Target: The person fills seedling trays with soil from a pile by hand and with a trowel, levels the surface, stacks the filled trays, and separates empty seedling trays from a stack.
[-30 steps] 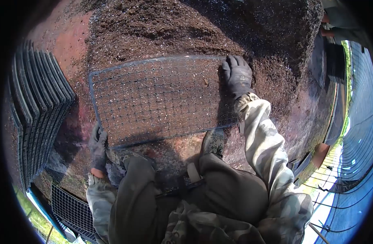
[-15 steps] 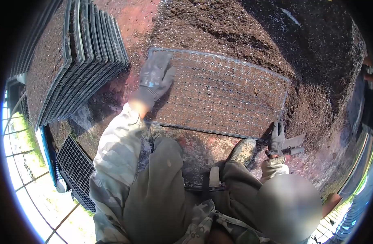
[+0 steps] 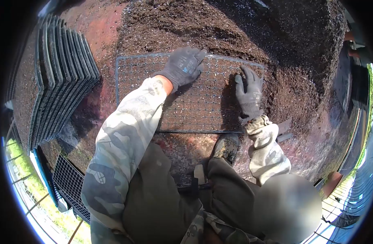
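Observation:
A wide seedling tray (image 3: 194, 116) with many small square cells of dark soil lies flat in front of my knees. My left hand (image 3: 185, 66), in a grey knit glove, is over the tray's far rim near the middle. Its fingers stretch to the right, holding nothing that I can see. Over the tray's right part is my right hand (image 3: 250, 90), gloved alike. Its thumb and fingers stand apart, pointing towards the far right corner. Whether its fingertips press on the soil, I cannot tell.
A tall stack of filled trays (image 3: 66, 77) stands at the left. Loose potting soil (image 3: 186, 24) is heaped behind and right of the tray. A flat-bladed tool (image 3: 283, 130) lies beside my right sleeve. A black mesh tray (image 3: 68, 181) leans at lower left.
My left hand has moved right along the tray from its far left corner. My right hand has gone from the near right corner up over the cells. The view has shifted.

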{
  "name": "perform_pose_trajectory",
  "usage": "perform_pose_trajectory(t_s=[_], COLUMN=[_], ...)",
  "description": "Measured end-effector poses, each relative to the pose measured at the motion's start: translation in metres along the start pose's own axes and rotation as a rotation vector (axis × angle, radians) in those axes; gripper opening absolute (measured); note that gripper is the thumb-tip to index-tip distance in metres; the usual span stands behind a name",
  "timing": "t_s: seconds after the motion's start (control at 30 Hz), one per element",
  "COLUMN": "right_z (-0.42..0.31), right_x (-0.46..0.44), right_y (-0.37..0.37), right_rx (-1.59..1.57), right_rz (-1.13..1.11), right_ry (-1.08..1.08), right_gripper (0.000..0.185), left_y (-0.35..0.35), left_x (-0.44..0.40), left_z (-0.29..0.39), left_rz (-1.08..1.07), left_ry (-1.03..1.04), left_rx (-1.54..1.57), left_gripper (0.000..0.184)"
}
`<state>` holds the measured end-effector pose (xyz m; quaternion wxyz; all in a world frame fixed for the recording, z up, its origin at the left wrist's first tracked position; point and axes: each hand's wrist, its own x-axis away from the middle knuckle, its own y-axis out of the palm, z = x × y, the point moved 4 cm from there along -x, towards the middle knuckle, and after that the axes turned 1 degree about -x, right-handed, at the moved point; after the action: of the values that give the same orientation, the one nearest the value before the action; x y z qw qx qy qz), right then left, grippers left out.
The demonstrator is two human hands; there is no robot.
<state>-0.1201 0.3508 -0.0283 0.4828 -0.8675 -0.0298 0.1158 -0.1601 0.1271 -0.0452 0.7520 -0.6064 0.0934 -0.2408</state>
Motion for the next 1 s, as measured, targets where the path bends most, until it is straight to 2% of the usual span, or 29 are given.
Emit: perform_pose_trajectory(t_s=[0.03,0.07,0.13,0.17,0.23,0.27,0.37,0.4,0.47,0.53,0.57,0.6,0.67,0.73,0.77,0.8,0.83,0.87,0.9,0.93,0.97,1.0], right_z=[-0.014,-0.026,-0.051,-0.057,-0.06,-0.056,-0.023,-0.002,0.047,0.089,0.106,0.114,0.153,0.141,0.11,0.113,0.106,0.125,0.116,0.12,0.127,0.118], right_x=[-0.019,-0.037,-0.063,-0.073,-0.08,-0.082,-0.084,-0.083,-0.08,-0.07,-0.057,-0.036,0.024,0.083,0.098,0.12,0.139,0.164,0.168,0.173,0.179,0.171], right_y=[0.011,0.022,0.042,0.047,0.066,0.063,0.04,0.026,-0.001,-0.031,-0.044,-0.055,-0.056,-0.053,-0.055,-0.047,-0.038,-0.023,-0.022,-0.014,-0.014,-0.027], right_rx=[-0.013,-0.021,0.142,0.139,0.436,0.435,0.584,0.597,0.737,0.794,0.699,0.578,0.327,0.1,-0.028,-0.1,-0.267,-0.292,-0.484,-0.801,-0.961,-0.963], right_rz=[-0.077,-0.15,-0.34,-0.333,-0.704,-0.707,-0.749,-0.677,-0.621,-0.582,-0.506,-0.389,-0.188,-0.196,-0.226,-0.332,-0.292,-0.273,-0.185,-0.151,-0.092,-0.127], right_ry=[-0.045,-0.089,-0.194,-0.174,-0.208,-0.195,0.045,0.098,0.288,0.481,0.588,0.627,0.568,0.693,0.755,0.796,0.871,0.84,0.835,0.907,1.002,1.0], right_gripper=[0.041,0.042,0.042,0.042,0.048,0.048,0.047,0.046,0.044,0.042,0.049,0.047,0.038,0.04,0.041,0.04,0.036,0.033,0.027,0.021,0.015,0.018], left_y=[0.0,-0.005,-0.015,-0.015,-0.018,-0.02,-0.023,-0.022,-0.03,-0.032,-0.029,-0.027,-0.027,-0.016,-0.015,-0.014,-0.005,0.011,0.037,0.03,0.034,0.025], left_x=[0.003,0.006,0.016,0.023,0.041,0.05,0.082,0.093,0.114,0.141,0.16,0.174,0.202,0.232,0.245,0.259,0.273,0.291,0.307,0.306,0.31,0.311], left_z=[-0.008,-0.015,-0.031,-0.043,-0.069,-0.081,-0.124,-0.139,-0.16,-0.181,-0.189,-0.181,-0.156,-0.124,-0.105,-0.088,-0.083,-0.084,-0.087,-0.074,-0.07,-0.067], left_rz=[0.075,0.061,-0.05,-0.009,0.019,0.006,0.058,0.104,0.097,0.137,0.148,0.14,0.218,0.358,0.359,0.371,0.259,0.162,0.088,0.04,0.138,0.215], left_ry=[0.009,0.03,-0.058,-0.056,-0.08,-0.106,-0.147,-0.131,-0.255,-0.439,-0.58,-0.577,-0.475,-0.441,-0.544,-0.668,-0.751,-0.848,-0.892,-1.039,-1.04,-1.051], left_rx=[0.009,-0.003,0.02,0.006,-0.028,-0.047,-0.137,-0.17,-0.242,-0.158,-0.049,-0.043,0.001,0.068,0.109,0.128,0.228,0.332,0.5,0.554,0.452,0.587], left_gripper=[0.046,0.046,0.044,0.043,0.043,0.043,0.041,0.041,0.041,0.042,0.043,0.043,0.043,0.043,0.038,0.034,0.03,0.028,0.031,0.035,0.038,0.034])
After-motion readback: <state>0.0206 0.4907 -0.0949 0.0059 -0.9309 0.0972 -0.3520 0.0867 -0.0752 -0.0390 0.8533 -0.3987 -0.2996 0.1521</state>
